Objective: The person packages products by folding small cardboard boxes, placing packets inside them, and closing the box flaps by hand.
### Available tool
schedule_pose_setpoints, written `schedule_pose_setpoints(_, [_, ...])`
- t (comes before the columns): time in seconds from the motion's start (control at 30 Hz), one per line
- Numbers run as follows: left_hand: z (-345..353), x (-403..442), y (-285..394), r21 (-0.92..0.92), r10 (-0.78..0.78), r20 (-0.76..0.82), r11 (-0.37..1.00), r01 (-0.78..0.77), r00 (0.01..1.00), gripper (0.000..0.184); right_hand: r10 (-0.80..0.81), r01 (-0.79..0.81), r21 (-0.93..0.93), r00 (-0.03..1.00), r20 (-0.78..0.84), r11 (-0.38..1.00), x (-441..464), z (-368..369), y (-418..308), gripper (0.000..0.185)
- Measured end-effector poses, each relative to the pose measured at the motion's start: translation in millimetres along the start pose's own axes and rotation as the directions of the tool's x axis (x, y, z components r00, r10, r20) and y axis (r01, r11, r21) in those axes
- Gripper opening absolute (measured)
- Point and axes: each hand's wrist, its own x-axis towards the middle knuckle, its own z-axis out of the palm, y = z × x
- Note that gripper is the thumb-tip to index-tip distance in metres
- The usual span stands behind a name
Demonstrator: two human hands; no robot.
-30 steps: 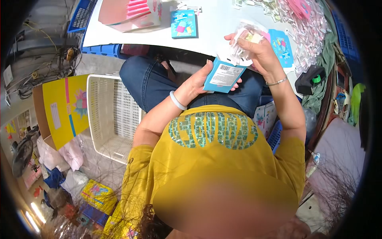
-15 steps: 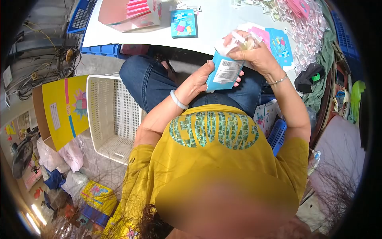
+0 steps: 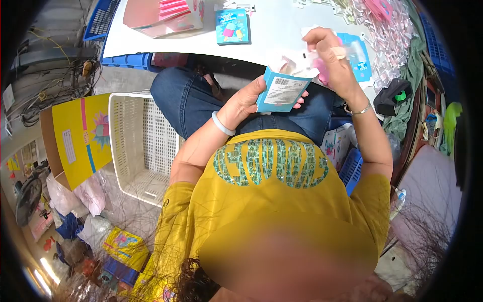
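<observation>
"Holding the blue box (image 3: pixel 286 95) over the jeans (image 3: pixel 173 100), why tilt it?"

"Probably to face its open end toward the right hand (image 3: pixel 342 75). The left hand (image 3: pixel 245 96) clamps it, thumb on one side, fingers wrapping beneath."

"And the right's fingers?"

"Curled near the opening; blur hides whether they pinch anything."

"Those small pale pieces (image 3: pixel 395 53)?"

"Heaped on the right of the white table (image 3: pixel 282 22), presumably for easy reach."

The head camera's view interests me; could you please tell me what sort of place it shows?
Probably a small packing workshop, judging by the heap of small pieces on the white table, the open blue carton in the left hand and the white crate on the floor.
</observation>
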Motion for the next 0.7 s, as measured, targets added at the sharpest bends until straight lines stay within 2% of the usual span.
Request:
schedule_pose_setpoints(0.07, [-3, -1, -1, -0.020, 0.001, 0.018, 1.000, -0.001, 1.000, 0.113, -0.043, 0.052, 0.089, 0.993, -0.106, 0.995, 4, 0, -1, 0.019])
schedule_pose_setpoints(0.17, [-4, -2, -2, -0.038, -0.011, 0.052, 0.999, 0.013, 0.999, 0.114, 0.056, -0.045, 0.192, 0.997, -0.052, 0.980, 3, 5, -5, 0.013])
schedule_pose_setpoints(0.3, [-7, -5, -1, 0.005, -0.038, 0.095, 0.999, 0.038, 0.995, 0.116, -0.128, 0.130, -0.035, 0.991, 0.048, 0.991, 9, 17, -11, 0.015])
schedule_pose_setpoints(0.33, [-6, -6, -2, 0.010, -0.037, 0.079, 0.999, 0.036, 0.996, 0.116, -0.013, 0.009, 0.062, 0.998, 0.060, 0.998, 8, 19, -9, 0.015])
schedule_pose_setpoints(0.43, [-3, -6, 0, 0.035, -0.028, 0.019, 0.999, 0.027, 0.999, 0.119, -0.163, 0.171, -0.017, 0.961, 0.224, 0.985, 13, 16, -4, 0.016])
schedule_pose_setpoints(0.5, [0, -7, 4, 0.061, -0.016, -0.038, 0.998, 0.018, 0.999, 0.126, -0.196, 0.224, -0.101, 0.952, 0.234, 0.969, 12, 16, 1, 0.014])
schedule_pose_setpoints(0.63, [-3, -11, 7, 0.071, 0.012, -0.031, 0.997, -0.010, 0.999, 0.123, -0.243, 0.326, -0.351, 0.934, 0.261, 0.878, 11, 15, -16, 0.009])
schedule_pose_setpoints(0.7, [-6, -13, 7, 0.013, 0.033, 0.022, 0.999, -0.033, 0.999, 0.114, -0.115, 0.124, -0.115, 0.990, 0.084, 0.986, 6, 13, -13, 0.010])
